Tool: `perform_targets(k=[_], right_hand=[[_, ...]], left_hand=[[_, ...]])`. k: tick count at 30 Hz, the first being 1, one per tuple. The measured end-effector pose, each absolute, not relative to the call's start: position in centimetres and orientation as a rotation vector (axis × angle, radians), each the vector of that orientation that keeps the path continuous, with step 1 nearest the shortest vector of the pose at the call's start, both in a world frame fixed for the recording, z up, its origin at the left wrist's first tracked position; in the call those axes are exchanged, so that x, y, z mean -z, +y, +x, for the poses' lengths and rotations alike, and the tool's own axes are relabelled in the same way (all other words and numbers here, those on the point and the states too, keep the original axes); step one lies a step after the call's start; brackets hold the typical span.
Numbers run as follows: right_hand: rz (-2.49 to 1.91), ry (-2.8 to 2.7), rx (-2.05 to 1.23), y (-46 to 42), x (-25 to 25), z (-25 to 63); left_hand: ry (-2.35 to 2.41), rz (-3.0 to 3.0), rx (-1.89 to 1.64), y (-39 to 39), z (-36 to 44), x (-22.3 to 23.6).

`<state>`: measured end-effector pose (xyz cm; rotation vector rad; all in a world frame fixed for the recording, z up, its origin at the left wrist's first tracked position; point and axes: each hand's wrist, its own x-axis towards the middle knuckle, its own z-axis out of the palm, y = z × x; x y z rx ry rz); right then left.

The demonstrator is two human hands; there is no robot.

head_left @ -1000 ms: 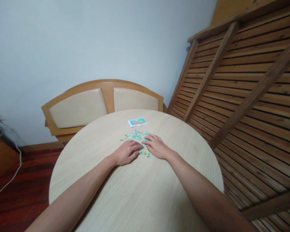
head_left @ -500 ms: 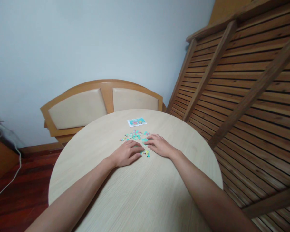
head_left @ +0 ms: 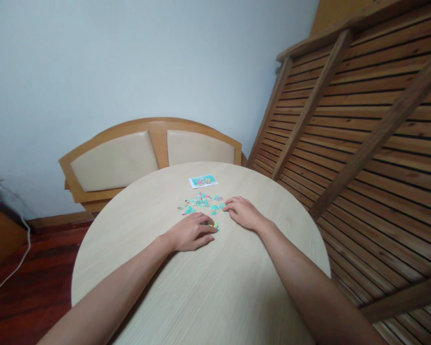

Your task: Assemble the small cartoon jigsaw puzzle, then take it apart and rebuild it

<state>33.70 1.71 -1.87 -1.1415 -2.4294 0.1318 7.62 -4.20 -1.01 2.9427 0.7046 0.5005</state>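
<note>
Small jigsaw puzzle pieces [head_left: 198,200], mostly teal with bits of pink and yellow, lie in a loose pile on the round pale table [head_left: 219,287]. Over a small yellow and teal cluster of pieces [head_left: 216,225] nearest me, my left hand [head_left: 194,232] rests with fingers apart, partly covering it. My right hand [head_left: 243,212] is palm down on the right, fingers stretched out and bent slightly. Its fingertips are at the edge of a teal group of pieces [head_left: 215,208]; whether they touch a piece is too small to tell.
Beyond the pile lies a picture card [head_left: 203,181] with cartoon figures on teal. A padded wooden headboard [head_left: 158,139] stands behind the table against the wall. Slatted wooden panels [head_left: 362,143] lean at the right. A white cable [head_left: 29,239] hangs at the left.
My right hand has shifted right, away from my left, uncovering teal pieces. My left hand has moved slightly nearer me and right, covering more of the yellow cluster.
</note>
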Motion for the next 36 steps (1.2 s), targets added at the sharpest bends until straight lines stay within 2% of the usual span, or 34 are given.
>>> perform_targets(k=[17, 36], right_hand=[[-0.913, -2.521, -0.275, 0.3, 1.3, 32.6], [-0.918, -2.540, -0.604, -0.1, 0.4, 32.7]], left_hand=[[0.786, 2.928, -0.491, -3.8, 6.8, 1.1], [0.770, 2.942, -0.471, -3.8, 6.8, 1.3]])
